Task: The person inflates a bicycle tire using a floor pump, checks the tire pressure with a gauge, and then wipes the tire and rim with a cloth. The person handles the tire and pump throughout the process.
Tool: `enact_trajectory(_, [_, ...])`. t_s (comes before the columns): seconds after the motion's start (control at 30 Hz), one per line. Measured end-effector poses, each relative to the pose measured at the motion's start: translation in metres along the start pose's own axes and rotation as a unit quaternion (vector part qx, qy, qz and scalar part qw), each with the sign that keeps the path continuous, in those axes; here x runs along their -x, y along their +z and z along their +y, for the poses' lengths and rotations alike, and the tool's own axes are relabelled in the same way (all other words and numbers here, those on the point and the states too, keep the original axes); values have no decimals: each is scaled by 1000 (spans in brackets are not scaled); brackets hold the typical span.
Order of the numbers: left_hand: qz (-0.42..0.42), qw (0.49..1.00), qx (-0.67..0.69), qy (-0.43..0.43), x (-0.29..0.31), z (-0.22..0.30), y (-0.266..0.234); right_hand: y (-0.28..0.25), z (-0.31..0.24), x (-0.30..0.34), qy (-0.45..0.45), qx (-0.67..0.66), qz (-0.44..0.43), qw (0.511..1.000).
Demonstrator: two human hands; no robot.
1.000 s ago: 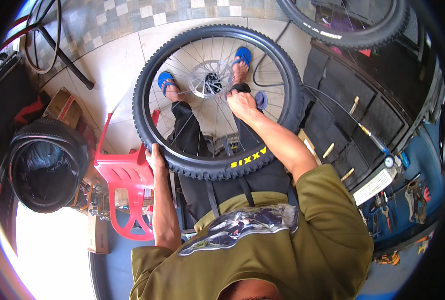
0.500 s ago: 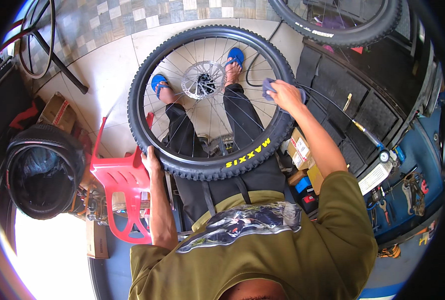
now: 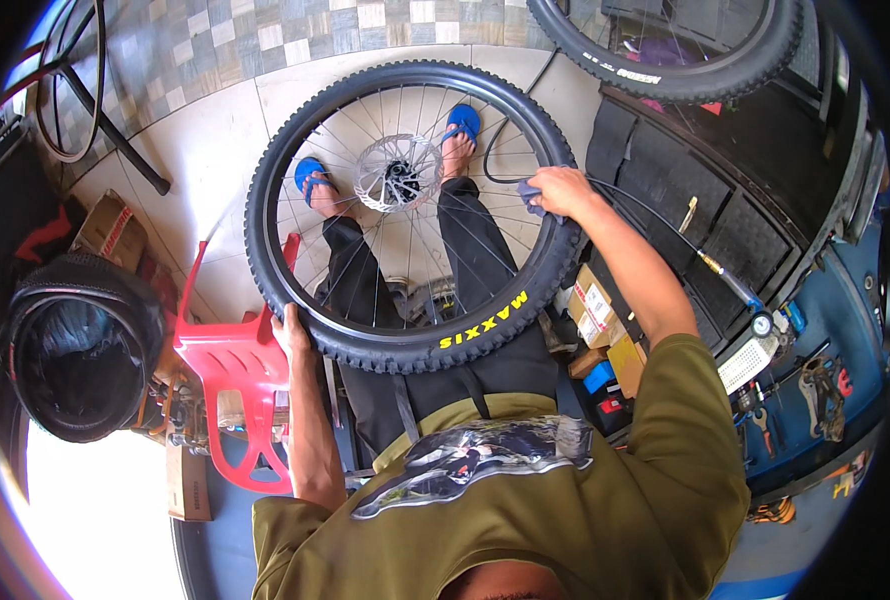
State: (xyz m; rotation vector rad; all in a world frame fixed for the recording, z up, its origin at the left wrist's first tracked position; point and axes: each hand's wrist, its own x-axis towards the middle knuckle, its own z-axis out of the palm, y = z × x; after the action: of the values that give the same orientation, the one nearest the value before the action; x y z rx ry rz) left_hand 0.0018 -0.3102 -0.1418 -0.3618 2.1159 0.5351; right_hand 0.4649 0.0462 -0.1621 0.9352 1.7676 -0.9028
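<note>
A bicycle wheel with a knobby black tire [image 3: 385, 348] rests across my lap and fills the middle of the view. At its hub sits a silver brake rotor [image 3: 370, 190], and thin spokes run out to the black rim. My left hand [image 3: 291, 334] is closed on the tire at its lower left. On the right side of the wheel, my right hand [image 3: 563, 190] presses a bunched grey cloth [image 3: 531, 197] against the rim and tire. Part of the cloth is hidden under the fingers.
A red plastic chair [image 3: 235, 355] stands at my left, near a stack of tires [image 3: 85, 350]. Another wheel [image 3: 665, 75] is at the upper right. An air hose with a gauge [image 3: 761, 324] and a blue tray of tools [image 3: 810, 370] lie at my right, beside small boxes [image 3: 593, 312].
The wheel has shifted slightly left and toward me, with my left hand still on it. My right hand has moved slightly left with the cloth, which now looks more bunched.
</note>
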Motion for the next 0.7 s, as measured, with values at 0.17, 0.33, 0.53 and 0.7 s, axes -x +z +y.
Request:
enact_trajectory(0.17, [5, 1000, 12, -23, -5, -10, -1, 10, 4, -56, -21, -51, 125, 991])
enact_trajectory(0.33, [-8, 997, 71, -5, -9, -16, -9, 36, -82, -117, -80, -45, 104, 990])
enact_trajectory(0.53, [8, 999, 41, 0, -4, -9, -5, 26, 3, -61, -25, 42, 74, 996])
enact_trajectory(0.7, [-4, 998, 60, -29, -8, -15, -7, -3, 7, -69, 65, -141, 133, 979])
